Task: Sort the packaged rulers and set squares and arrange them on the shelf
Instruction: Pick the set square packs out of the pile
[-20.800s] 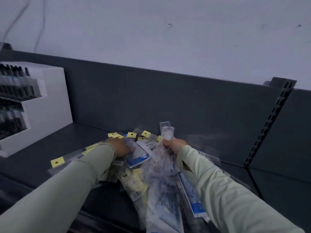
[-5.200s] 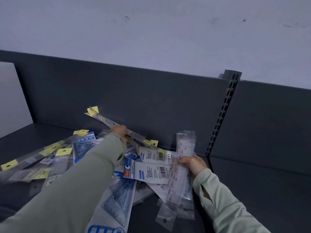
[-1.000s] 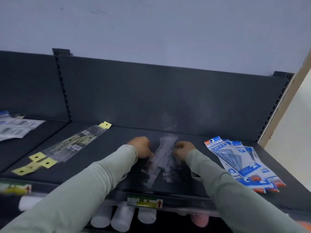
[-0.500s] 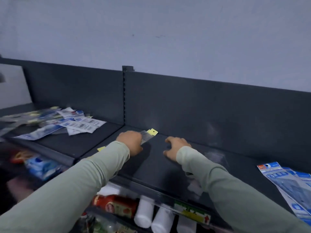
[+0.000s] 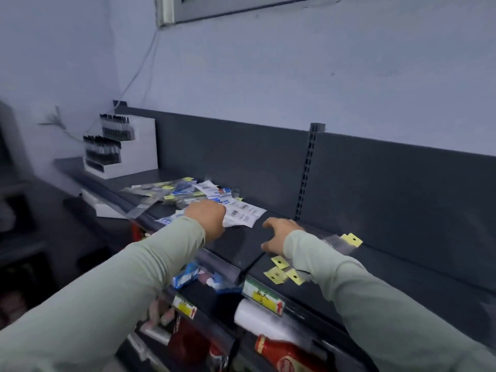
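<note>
A person sorting stationery leans over a dark shop shelf (image 5: 245, 248), both sleeves stretched toward a loose pile of packaged rulers and set squares (image 5: 185, 193) heaped on the left section, just short of a white pen display (image 5: 126, 154). The left hand (image 5: 208, 220) sits on the pile's near edge, against a white barcoded packet (image 5: 243, 214); its fingers are hidden behind the knuckles, so whether the grip has closed on anything cannot be told. The right hand (image 5: 279, 234) is released – fingers spread, nothing in it – low over bare shelf between the pile and a few yellow-tabbed ruler packets (image 5: 281, 272) lying on the right section. The step in hand looks like drawing the next kind from the heap. Done well, that likely means lifting packets of one type together by their header ends – the slick sleeves would slide apart otherwise – and laying them square beside their matches, tabs facing one way.
</note>
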### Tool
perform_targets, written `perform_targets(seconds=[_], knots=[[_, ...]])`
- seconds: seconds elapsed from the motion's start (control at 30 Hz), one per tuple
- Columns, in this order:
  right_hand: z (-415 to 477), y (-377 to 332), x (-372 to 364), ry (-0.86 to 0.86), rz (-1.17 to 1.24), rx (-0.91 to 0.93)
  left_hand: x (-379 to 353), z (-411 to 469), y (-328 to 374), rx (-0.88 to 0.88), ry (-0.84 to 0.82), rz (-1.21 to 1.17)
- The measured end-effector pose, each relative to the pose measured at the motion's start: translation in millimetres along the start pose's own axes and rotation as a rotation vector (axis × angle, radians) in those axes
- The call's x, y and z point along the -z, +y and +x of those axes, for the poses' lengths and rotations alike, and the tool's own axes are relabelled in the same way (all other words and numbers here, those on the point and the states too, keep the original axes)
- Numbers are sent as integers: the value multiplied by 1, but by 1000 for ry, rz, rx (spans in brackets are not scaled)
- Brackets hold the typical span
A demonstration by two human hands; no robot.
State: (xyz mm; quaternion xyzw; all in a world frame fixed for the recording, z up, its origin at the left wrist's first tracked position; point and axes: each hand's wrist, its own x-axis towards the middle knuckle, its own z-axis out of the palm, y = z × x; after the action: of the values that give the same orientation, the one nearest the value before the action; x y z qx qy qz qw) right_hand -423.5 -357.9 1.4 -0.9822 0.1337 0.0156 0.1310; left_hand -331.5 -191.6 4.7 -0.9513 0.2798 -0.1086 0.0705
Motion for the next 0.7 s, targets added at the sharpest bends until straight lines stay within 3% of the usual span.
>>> perform_targets(seconds=[0.33,0.7], knots=[[87,-98,-32,-15,1,-2,-40,24,-134,60,-13,-16],[186,-107,-57,-62,-31,-104,-89,96,-172,29,-138,-180]])
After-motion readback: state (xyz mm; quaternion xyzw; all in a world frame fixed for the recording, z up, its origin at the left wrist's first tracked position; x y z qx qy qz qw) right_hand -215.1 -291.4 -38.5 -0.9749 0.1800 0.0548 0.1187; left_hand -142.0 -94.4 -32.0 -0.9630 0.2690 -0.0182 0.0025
